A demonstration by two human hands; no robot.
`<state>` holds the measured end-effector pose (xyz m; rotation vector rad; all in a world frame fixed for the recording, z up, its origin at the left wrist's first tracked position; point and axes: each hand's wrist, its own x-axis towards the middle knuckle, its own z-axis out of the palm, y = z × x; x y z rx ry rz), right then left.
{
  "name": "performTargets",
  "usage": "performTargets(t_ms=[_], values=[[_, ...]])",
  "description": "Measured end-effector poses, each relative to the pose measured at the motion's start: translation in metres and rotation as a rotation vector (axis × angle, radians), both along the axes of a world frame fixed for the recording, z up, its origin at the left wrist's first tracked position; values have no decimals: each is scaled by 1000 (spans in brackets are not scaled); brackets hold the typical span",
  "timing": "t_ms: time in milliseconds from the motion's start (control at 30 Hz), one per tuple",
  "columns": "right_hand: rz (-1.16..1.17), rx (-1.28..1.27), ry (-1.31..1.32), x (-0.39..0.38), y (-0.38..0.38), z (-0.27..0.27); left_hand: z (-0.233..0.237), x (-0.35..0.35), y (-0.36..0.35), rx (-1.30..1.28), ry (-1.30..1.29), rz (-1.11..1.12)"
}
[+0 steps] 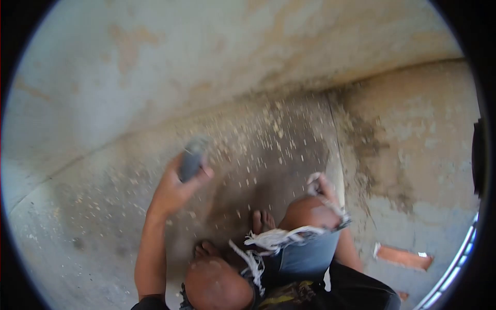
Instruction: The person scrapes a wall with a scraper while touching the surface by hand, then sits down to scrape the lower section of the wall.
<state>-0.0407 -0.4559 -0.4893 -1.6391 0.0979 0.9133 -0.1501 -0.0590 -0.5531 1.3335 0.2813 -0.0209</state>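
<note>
My left hand [174,188] is raised over the floor at centre left, its fingers wrapped round a dark grey oblong block [191,163]. The block has a paler, blurred far end, and its exact kind does not show. Beyond my bent right knee [312,213], my right hand [325,190] is curled, with something whitish at its fingertips. Its palm and wrist are partly hidden behind the knee. Frayed white threads [279,237] hang from the torn hem of my blue denim shorts [305,258].
Pale chips lie scattered over the grey floor [268,155] in front of my bare feet [262,221]. A stained, peeling wall [206,62] rises ahead, meeting another patchy wall [413,144] at the right corner. A reddish rectangular recess [403,257] is low on the right.
</note>
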Motion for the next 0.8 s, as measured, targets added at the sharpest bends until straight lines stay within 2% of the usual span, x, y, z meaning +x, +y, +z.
performTargets(t_ms=[33,67,133,167,200,233,300,367,400,467,533,600,667,733,800], values=[[-204,-172,-102,-18,-38,-15,-29,-14,-18,-193,91,133],[-338,-210,9,-27,-57,11,-45,-29,-38,-238,158,82],[-574,5,-9,-57,-74,51,-63,-38,-56,-302,248,113],[-661,246,-148,-71,-74,65,-61,-34,-58,-305,270,88],[-685,242,-146,-89,-42,80,-56,-27,-58,-278,205,49],[-786,-170,-491,-110,11,96,-50,-21,-59,-256,134,11],[-664,-558,-802,-125,26,112,-37,0,-55,-241,79,25],[-257,-749,-870,-125,19,122,-21,14,-53,-217,-5,47],[-276,-740,-903,-121,27,122,-11,17,-56,-237,-48,57],[-111,-681,-942,-108,37,122,0,19,-61,-256,-119,66],[-71,-668,-972,-97,26,117,-1,11,-68,-274,-115,46],[117,-712,-1003,-88,20,116,-9,-1,-70,-273,-113,24],[126,-747,-906,-91,14,125,-17,-15,-71,-306,-35,96],[366,-646,-841,-94,-2,136,-35,-30,-69,-308,-30,135],[748,-589,-576,-97,12,185,-43,-33,-60,-319,-27,189]])
